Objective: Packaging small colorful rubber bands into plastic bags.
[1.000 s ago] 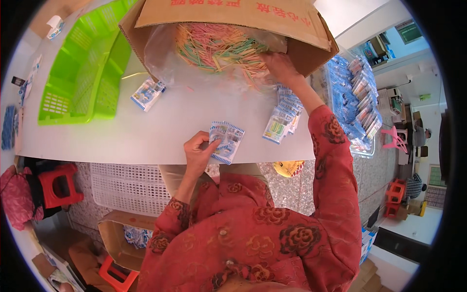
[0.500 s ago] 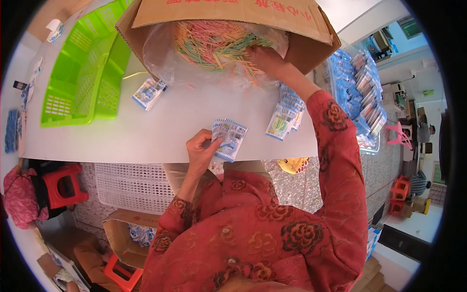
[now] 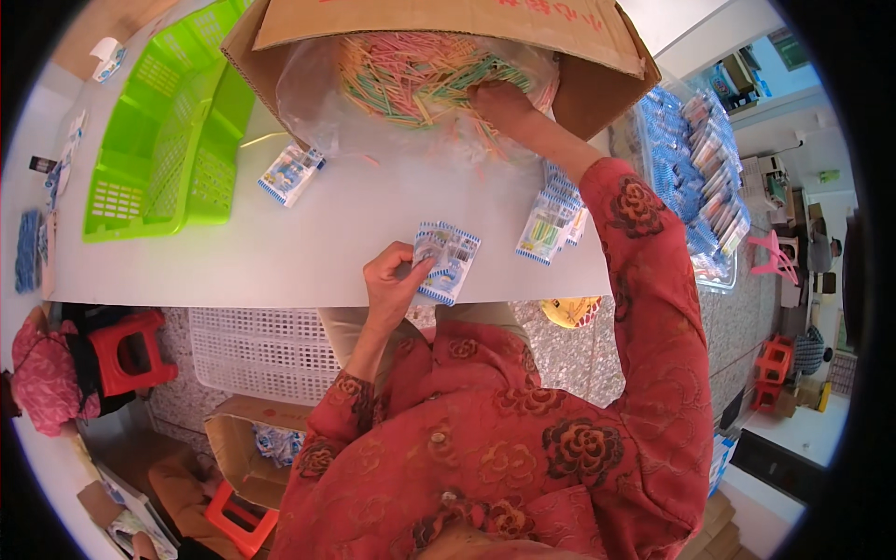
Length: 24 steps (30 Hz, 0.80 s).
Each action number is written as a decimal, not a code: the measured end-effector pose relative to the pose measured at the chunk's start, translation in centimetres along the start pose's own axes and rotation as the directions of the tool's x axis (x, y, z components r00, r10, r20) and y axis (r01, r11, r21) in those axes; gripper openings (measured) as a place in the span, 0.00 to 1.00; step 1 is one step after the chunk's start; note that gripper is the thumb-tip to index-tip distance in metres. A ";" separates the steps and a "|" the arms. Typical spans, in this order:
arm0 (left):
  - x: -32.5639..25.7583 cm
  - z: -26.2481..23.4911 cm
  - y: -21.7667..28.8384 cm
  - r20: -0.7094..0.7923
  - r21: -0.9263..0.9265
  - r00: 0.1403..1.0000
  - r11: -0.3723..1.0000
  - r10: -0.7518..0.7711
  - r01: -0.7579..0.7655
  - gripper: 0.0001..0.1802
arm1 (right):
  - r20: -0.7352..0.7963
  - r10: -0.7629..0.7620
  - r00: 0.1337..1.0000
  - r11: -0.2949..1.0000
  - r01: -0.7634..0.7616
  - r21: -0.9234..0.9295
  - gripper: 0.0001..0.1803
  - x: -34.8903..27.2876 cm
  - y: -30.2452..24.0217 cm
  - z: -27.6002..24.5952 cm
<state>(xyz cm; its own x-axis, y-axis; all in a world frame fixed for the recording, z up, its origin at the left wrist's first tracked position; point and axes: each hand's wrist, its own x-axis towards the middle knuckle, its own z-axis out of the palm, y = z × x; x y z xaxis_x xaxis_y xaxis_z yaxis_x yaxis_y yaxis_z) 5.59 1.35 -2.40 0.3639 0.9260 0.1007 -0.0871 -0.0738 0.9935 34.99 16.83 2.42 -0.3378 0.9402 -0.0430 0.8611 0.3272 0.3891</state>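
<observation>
Blue-white packet [image 3: 446,262] pinched in left hand [image 3: 392,287] at table edge, right hand [image 3: 504,101] grasping coloured sticks [image 3: 411,75] in bag

A matt brown cardboard box [image 3: 448,23] at the top of the frame holds thin plastic sticks [image 3: 415,75] in a glossy clear plastic bag [image 3: 317,112], beside a shiny green plastic basket [image 3: 168,149] on the smooth white table [image 3: 280,252].

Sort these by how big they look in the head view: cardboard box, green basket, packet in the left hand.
1. Cardboard box, though part is cut off.
2. Green basket.
3. Packet, pinched in the left hand; clearly smallest.
</observation>
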 end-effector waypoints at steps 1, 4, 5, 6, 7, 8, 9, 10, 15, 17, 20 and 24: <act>0.0 0.1 0.0 -0.002 -0.017 1.000 1.000 -0.002 0.002 0.05 | -0.050 0.019 0.999 1.000 -0.020 -0.015 0.08 0.0 -0.6 0.1; 0.0 0.1 -0.1 -0.001 -0.026 1.000 1.000 -0.003 0.003 0.05 | -0.137 0.069 0.988 0.996 -0.076 -0.042 0.07 -0.3 -1.4 0.5; 0.0 0.1 -0.1 -0.002 -0.020 1.000 1.000 -0.001 0.001 0.05 | -0.173 0.098 0.980 0.993 -0.109 -0.055 0.07 -0.4 -1.5 0.6; 0.0 0.1 0.0 -0.001 -0.018 1.000 1.000 -0.002 0.002 0.05 | -0.173 0.099 0.980 0.993 -0.110 -0.054 0.07 -0.4 -1.6 0.8; 0.0 0.1 0.1 -0.001 -0.010 1.000 1.000 -0.002 0.002 0.05 | -0.190 0.101 0.977 0.994 -0.109 -0.031 0.07 -0.6 -1.6 0.9; 0.0 0.1 0.1 -0.001 -0.002 1.000 1.000 -0.002 0.002 0.04 | -0.207 0.103 0.973 0.994 -0.107 -0.009 0.07 -0.7 -1.5 1.0; -0.1 0.1 0.1 -0.003 0.000 1.000 1.000 -0.003 0.003 0.04 | -0.208 0.102 0.973 0.994 -0.106 -0.007 0.07 -0.8 -1.4 1.1; -0.1 0.1 0.0 -0.006 -0.019 1.000 1.000 0.000 0.000 0.04 | -0.207 0.158 0.965 0.987 -0.148 0.065 0.08 -0.9 -1.3 1.1; 0.1 0.2 -0.2 -0.009 -0.047 1.000 0.998 0.028 -0.029 0.04 | -0.118 0.204 0.972 0.972 -0.186 0.144 0.09 -1.6 1.0 1.8; 0.1 0.2 -0.2 -0.002 -0.023 1.000 0.999 0.027 -0.027 0.04 | -0.185 0.308 0.933 0.917 -0.239 0.320 0.11 -1.6 2.2 2.3; 0.0 0.1 -0.2 -0.015 -0.028 1.000 1.000 0.002 -0.003 0.04 | -0.140 0.413 0.900 0.817 -0.298 0.495 0.10 -1.0 3.2 1.4; 0.1 0.1 -0.3 -0.009 -0.015 1.000 1.000 0.002 -0.002 0.04 | -0.126 0.488 0.864 0.674 -0.281 0.684 0.12 -0.7 4.8 1.5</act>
<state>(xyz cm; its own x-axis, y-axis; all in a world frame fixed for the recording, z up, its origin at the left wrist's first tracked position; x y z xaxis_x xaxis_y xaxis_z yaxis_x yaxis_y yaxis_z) 5.76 1.38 -2.67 0.3555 0.9291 0.1019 -0.1014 -0.0700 0.9924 39.91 17.89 2.91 0.0806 0.9600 0.2682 0.9347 0.0207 -0.3549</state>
